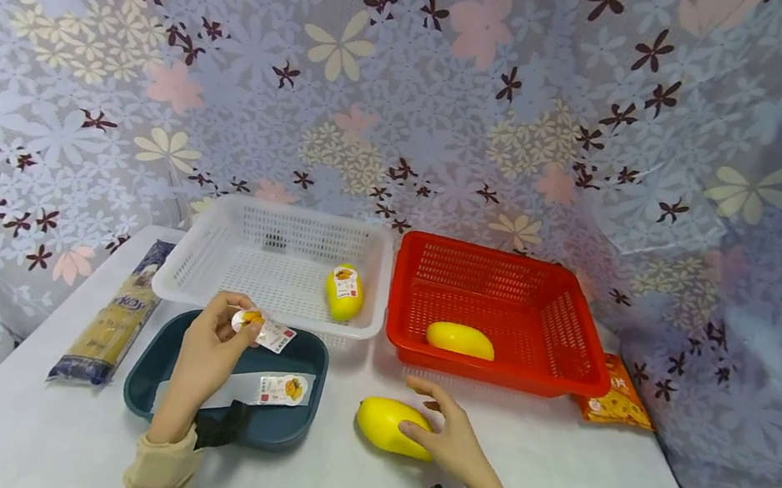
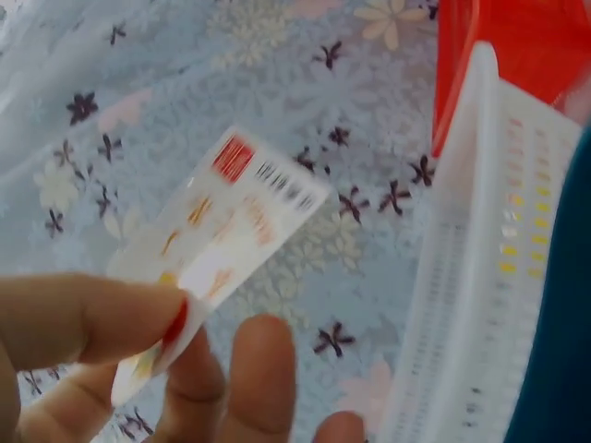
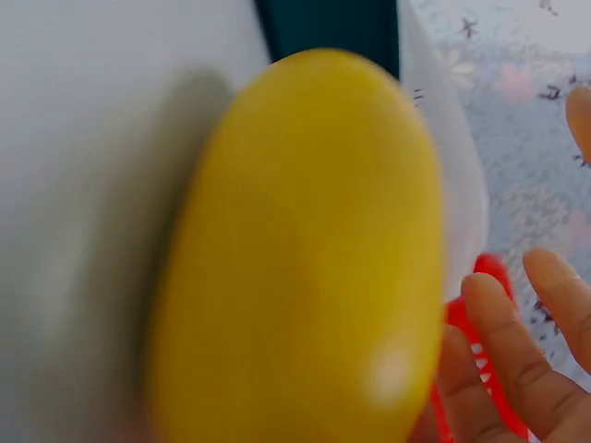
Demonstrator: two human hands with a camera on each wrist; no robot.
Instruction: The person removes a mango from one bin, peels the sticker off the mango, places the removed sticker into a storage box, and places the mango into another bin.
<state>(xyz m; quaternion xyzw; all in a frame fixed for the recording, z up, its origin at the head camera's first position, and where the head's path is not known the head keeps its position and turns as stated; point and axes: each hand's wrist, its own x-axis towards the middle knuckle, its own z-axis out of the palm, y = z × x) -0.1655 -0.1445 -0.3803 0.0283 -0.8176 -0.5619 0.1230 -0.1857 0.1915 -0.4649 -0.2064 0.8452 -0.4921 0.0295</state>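
My left hand (image 1: 207,356) pinches a white sticker label (image 1: 276,336) between thumb and fingertips, above the dark teal tray. In the left wrist view that label (image 2: 245,208) carries a red square, a barcode and orange print. Within the tray (image 1: 314,414) lies a pale backing strip with another label (image 1: 282,390) bearing a mango picture. My right hand (image 1: 451,443) is at the right end of a yellow mango (image 1: 382,424) on the table, fingers loosely spread. Close up in the right wrist view, the mango (image 3: 305,268) shows bare skin; whether the hand touches it is unclear.
Behind the tray stands a white basket (image 1: 267,310) holding a mango (image 1: 343,296) with a label on it. Beside it, a red basket (image 1: 493,371) contains an unlabelled mango (image 1: 460,340). A noodle packet (image 1: 110,320) lies left, an orange snack bag (image 1: 618,396) right.
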